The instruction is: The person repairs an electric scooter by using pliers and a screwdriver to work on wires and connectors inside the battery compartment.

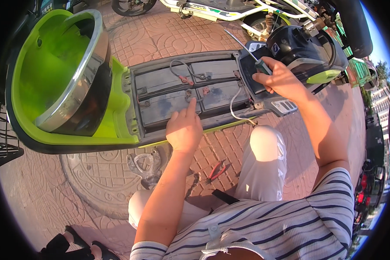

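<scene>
My right hand is closed around the dark handle of a screwdriver, its long metal shaft raised toward the upper left, clear of the batteries. My left hand lies over the near left battery, index finger stretched to a terminal at its right end. Nothing shows in its fingers. Several dusty grey batteries sit in the open floor compartment of a green electric scooter. A dark looped cable with a red connector joins the far batteries. A pale cable hangs over the compartment's right end.
Red-handled pliers lie on the brick paving by my knee. A metal bracket rests on a round manhole cover. The scooter's black seat base is at right, and another scooter stands behind. Someone's feet show lower left.
</scene>
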The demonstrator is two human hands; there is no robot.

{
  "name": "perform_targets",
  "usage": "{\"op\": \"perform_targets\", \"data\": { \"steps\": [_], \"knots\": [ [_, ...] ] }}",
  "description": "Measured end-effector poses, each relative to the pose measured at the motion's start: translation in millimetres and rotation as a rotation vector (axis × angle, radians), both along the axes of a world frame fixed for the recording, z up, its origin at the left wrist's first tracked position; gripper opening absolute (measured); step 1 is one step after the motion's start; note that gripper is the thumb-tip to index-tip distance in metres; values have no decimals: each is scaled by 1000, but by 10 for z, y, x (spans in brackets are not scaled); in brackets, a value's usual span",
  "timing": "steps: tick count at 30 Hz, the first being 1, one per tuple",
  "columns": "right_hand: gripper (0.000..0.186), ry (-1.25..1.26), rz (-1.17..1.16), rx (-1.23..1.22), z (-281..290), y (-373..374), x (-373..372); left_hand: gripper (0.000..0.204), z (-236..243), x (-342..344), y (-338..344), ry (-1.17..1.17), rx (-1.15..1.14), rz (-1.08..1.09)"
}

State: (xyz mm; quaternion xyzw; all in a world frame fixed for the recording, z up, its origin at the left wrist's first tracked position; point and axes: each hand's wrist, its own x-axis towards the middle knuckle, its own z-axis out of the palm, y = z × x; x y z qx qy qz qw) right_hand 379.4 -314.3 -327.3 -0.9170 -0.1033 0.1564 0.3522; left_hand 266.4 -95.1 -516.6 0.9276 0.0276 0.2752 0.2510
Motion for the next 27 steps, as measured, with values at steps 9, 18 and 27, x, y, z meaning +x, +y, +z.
{"op": "perform_targets", "data": {
  "steps": [9, 18, 27],
  "knots": [
    [27, -7, 223, -6, -800, 425, 342, 44, 25, -10, 28, -11, 17, 19],
    [24, -47, 319, 26, -1333, 637, 465, 43, 12, 3, 35, 15, 3, 16],
    [18, 32, 405, 28, -1268, 645, 567, 45, 1, -6, 28, -13, -12, -1]
  ]
}}
